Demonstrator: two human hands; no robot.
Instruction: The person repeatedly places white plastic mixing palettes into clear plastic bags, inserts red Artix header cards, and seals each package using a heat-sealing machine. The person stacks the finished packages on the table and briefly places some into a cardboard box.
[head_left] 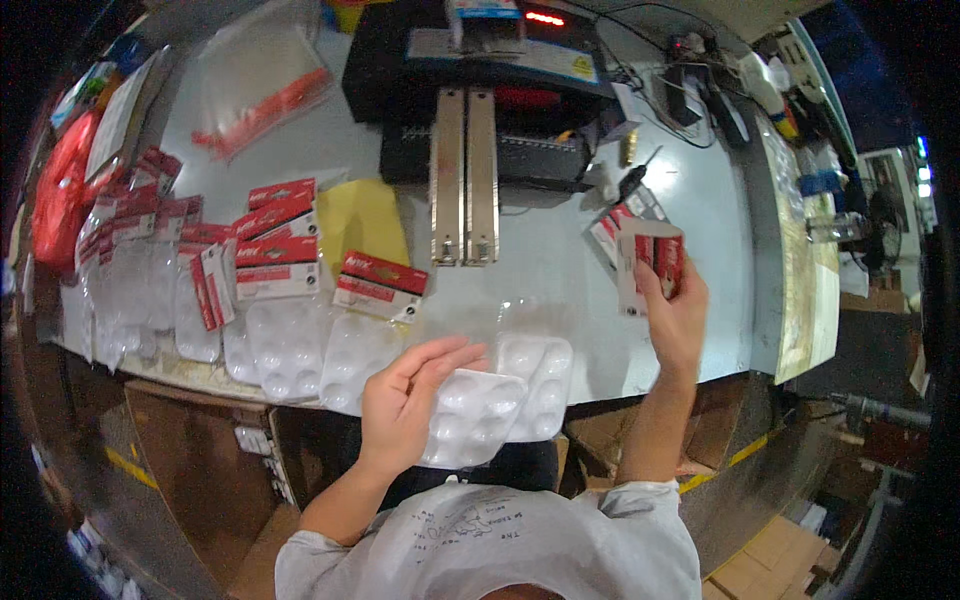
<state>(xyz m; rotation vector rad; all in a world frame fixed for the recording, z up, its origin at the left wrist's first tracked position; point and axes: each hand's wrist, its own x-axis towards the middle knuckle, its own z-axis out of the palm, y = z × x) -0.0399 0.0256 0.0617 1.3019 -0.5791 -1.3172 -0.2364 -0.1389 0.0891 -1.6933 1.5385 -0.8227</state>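
Observation:
My left hand (410, 400) grips a clear plastic blister tray (475, 415) with several round pockets, held over the table's near edge. A second clear tray (540, 375) lies just right of it on the table. My right hand (675, 315) holds up a small stack of red-and-white printed cards (655, 262) at the right side of the table. More of the same cards (622, 222) lie on the table behind that hand.
Finished blister packs with red cards (280, 255) and empty clear trays (290, 350) cover the table's left half. A black sealing machine (480, 90) with two metal rails (464, 180) stands at the back. A yellow sheet (362, 220) lies beside it. Cardboard boxes (190, 450) sit below the table.

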